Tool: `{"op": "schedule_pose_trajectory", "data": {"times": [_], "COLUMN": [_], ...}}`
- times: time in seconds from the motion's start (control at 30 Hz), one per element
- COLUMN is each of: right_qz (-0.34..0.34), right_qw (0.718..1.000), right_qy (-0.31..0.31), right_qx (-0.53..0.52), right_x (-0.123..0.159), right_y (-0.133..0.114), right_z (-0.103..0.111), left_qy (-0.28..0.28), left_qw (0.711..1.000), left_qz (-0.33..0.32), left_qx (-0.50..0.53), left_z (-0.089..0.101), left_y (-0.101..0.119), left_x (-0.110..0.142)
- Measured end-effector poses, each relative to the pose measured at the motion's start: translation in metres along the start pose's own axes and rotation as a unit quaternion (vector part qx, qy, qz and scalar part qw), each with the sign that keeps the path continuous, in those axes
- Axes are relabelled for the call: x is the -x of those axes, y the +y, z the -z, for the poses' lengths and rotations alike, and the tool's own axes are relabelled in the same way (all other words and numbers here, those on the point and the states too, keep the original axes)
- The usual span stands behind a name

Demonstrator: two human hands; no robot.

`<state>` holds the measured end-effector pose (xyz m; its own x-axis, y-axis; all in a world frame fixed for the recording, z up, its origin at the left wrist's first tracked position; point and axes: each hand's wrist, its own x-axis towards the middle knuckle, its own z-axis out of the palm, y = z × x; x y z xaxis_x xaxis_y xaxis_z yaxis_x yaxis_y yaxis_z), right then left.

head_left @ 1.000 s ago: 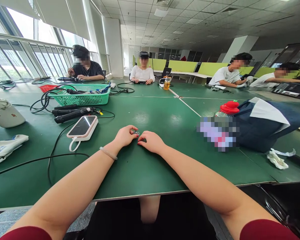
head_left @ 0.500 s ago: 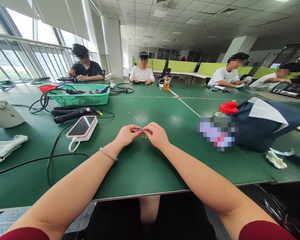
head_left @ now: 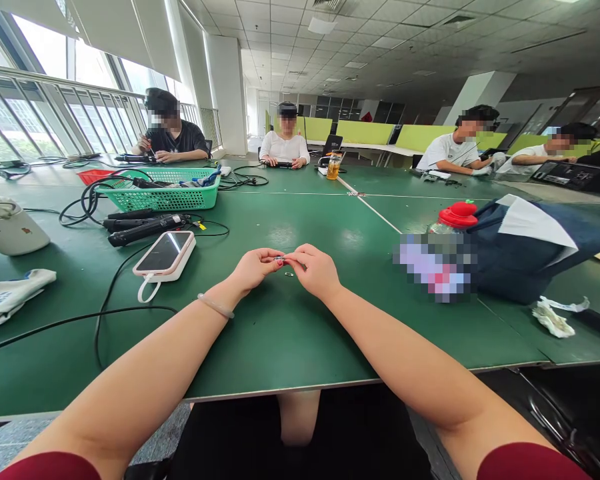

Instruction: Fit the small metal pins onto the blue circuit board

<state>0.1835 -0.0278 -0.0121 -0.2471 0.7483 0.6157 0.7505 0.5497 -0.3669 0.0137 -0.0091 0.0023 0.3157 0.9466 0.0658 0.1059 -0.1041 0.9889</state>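
Note:
Just above the green table (head_left: 280, 333), my left hand (head_left: 255, 270) and my right hand (head_left: 314, 270) meet fingertip to fingertip. Both are closed in a pinch on one small, dark and shiny piece (head_left: 279, 259). Most of it is hidden by the fingers, and it is too small to name. A tiny metallic part (head_left: 289, 274) lies on the table just below the fingertips, apart from both hands. A pale bangle (head_left: 216, 306) circles my left wrist.
Left of my hands lie a phone-like device (head_left: 165, 255) with a strap, black cylindrical tools (head_left: 147, 228), cables and a green basket (head_left: 165, 193). To the right are a red-lidded jar (head_left: 457, 215) and a dark blue bag (head_left: 520, 253). Several people sit around the table.
My hands stay pinched together in nearly the same place, with only a slight shift of the fingers. At the far right, a co-worker's dark panel has been tilted up.

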Motion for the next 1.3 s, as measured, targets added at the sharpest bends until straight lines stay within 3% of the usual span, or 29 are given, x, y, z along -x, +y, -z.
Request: {"op": "schedule_pose_trajectory", "data": {"times": [0.1,0.23,0.33,0.6,0.9,1.13,1.3], "right_qz": [-0.019,-0.093,-0.106,-0.134,-0.18,-0.15,-0.108], "right_qw": [0.999,0.986,0.977,0.972,0.966,0.974,0.967], "right_qy": [-0.029,-0.135,-0.182,-0.192,-0.186,-0.169,-0.229], "right_qx": [0.001,0.028,0.038,0.002,-0.013,0.004,-0.01], "right_x": [-0.001,-0.002,-0.002,-0.005,-0.007,-0.006,-0.007], "right_y": [0.001,0.007,0.011,0.012,0.016,0.011,0.015], "right_z": [0.0,-0.007,-0.013,-0.014,-0.016,-0.015,-0.007], "left_qy": [0.013,0.008,0.001,-0.032,-0.027,-0.048,-0.048], "left_qw": [1.0,0.999,0.999,0.997,0.995,0.994,0.992], "left_qz": [0.007,0.031,0.037,0.043,0.041,0.04,0.038], "left_qx": [-0.014,-0.035,-0.034,-0.061,-0.083,-0.093,-0.107], "left_z": [0.001,0.003,0.004,0.003,0.004,0.005,0.005], "left_y": [-0.002,-0.007,-0.011,-0.012,-0.012,-0.013,-0.013], "left_x": [-0.001,-0.005,-0.007,-0.007,-0.006,-0.007,-0.006]}}
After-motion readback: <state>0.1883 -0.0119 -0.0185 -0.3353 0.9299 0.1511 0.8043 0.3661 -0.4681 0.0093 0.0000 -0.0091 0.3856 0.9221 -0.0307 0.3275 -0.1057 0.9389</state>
